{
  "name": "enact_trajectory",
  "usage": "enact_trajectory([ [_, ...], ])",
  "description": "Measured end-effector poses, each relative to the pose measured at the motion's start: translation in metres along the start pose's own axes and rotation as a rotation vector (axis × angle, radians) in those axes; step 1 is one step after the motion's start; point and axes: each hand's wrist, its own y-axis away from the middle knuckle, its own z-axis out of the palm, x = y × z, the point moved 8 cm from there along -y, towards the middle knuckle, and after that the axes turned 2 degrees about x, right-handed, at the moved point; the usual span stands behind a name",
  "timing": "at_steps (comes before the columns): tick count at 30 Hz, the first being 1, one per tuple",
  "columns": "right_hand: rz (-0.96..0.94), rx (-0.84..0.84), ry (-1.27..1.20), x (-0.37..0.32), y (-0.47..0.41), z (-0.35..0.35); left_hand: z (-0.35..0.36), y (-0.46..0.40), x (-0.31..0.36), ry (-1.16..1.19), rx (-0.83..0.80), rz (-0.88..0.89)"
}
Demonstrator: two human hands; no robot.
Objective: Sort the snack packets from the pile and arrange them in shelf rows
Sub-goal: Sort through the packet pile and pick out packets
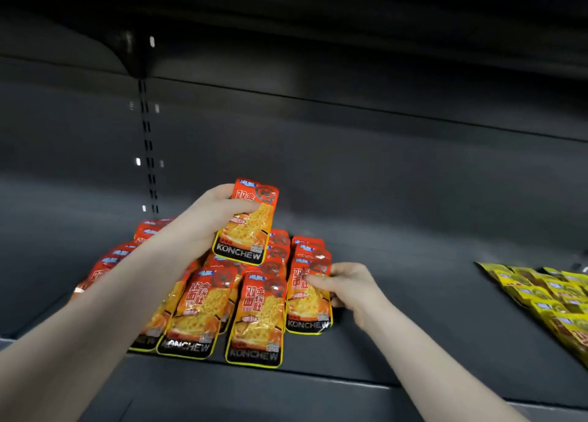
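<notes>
Dark grey metal shelving fills the view, with a slotted upright [148, 154] running down the back panel on the left and an upper shelf [350, 71] overhanging in shadow. On the lower shelf [413, 294] lie overlapping rows of orange-red snack packets [203, 310], each with a yellow edge, red Chinese characters and a black band reading KONCHEW; they run from the far left toward the near edge, the nearest ones reaching the shelf lip. The left hand [210, 218] is raised above these rows and grips one held packet [248, 224] of the same kind, thumb across its front and fingers curled behind, the packet upright and tilted slightly, clear of the shelf. The right hand [346, 289] is lower, at the right end of the rows, its fingertips pinching the right edge of the rightmost front packet [307, 303], which lies flat on the shelf and overlaps the packets behind it. Just left of that one, another front packet [259, 319] lies with its lower end at the shelf edge. Well apart, on the far right of the same shelf, sits a separate group of yellow snack packets [547, 297] laid in overlapping rows, partly cut off by the frame.
</notes>
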Motion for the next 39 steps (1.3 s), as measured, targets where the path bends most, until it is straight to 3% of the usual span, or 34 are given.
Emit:
enact_trajectory([
  [16, -0.122, 0.108, 0.208, -0.006, -0.022, -0.013, 0.028, -0.015, -0.022, -0.1, -0.072, -0.046],
  [27, -0.105, 0.245, 0.156, 0.001, -0.024, -0.06, 0.055, -0.002, -0.025, -0.291, -0.152, -0.016],
  [34, -0.105, 0.392, 0.531, 0.011, -0.023, -0.119, 0.087, 0.011, -0.036, -0.392, -0.222, 0.007],
  [39, -0.154, 0.426, 0.668, 0.02, -0.024, -0.13, 0.104, 0.017, -0.044, -0.555, -0.207, 0.068],
])
